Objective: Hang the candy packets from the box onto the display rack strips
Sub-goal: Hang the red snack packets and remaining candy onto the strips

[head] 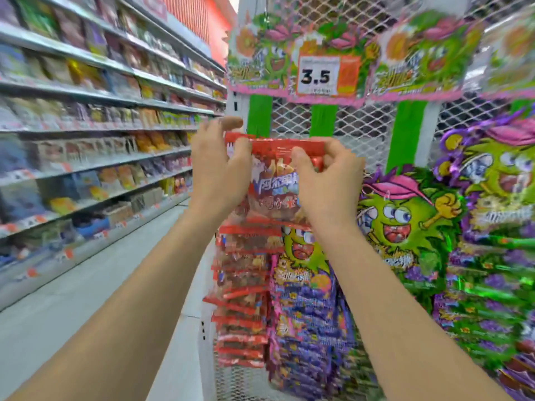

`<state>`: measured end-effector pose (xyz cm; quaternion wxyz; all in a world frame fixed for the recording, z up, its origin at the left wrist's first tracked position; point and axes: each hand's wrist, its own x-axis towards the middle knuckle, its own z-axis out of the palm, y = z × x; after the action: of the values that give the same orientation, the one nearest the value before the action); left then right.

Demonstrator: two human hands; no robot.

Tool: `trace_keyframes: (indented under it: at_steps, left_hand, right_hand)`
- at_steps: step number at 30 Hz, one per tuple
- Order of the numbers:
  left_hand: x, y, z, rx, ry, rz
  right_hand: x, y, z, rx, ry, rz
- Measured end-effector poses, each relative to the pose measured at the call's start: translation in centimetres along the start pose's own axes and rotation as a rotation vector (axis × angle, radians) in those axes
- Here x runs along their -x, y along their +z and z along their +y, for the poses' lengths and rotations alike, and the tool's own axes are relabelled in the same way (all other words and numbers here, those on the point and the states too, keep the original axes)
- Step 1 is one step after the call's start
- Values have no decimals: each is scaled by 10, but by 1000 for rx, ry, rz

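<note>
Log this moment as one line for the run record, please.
both hands hold red-topped candy packet by its top edge | left hand, right hand | at green display strip | not yet hung

Aisle shelves [95, 134] motion-blurred, candy packet [273, 183] print partly hidden behind right hand [327, 183]

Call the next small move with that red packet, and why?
Probably nudge the red packet up and in toward the leftmost green strip. Both hands, left and right, pinch its top edge directly above the column of red packets already hanging there.
</note>
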<state>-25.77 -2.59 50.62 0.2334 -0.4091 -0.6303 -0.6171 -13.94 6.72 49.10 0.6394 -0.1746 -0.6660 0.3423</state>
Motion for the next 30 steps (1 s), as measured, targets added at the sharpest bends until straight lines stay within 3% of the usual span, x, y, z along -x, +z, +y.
trace_keyframes:
  at_steps: [5, 9, 20, 30]
  left_hand:
    - [-62, 5, 26, 147, -321, -160]
    - [-81, 11, 22, 250, -502, -151]
    - [-103, 33, 2, 507, -718, -196]
    - [-96, 31, 19, 584, -755, -337]
  right_hand:
    - [-59, 47, -17, -126, 136, 33]
    - [-85, 68, -29, -142, 190, 74]
    - [-105, 77, -30, -157, 291, 117]
    - [-111, 61, -36, -107, 343, -11]
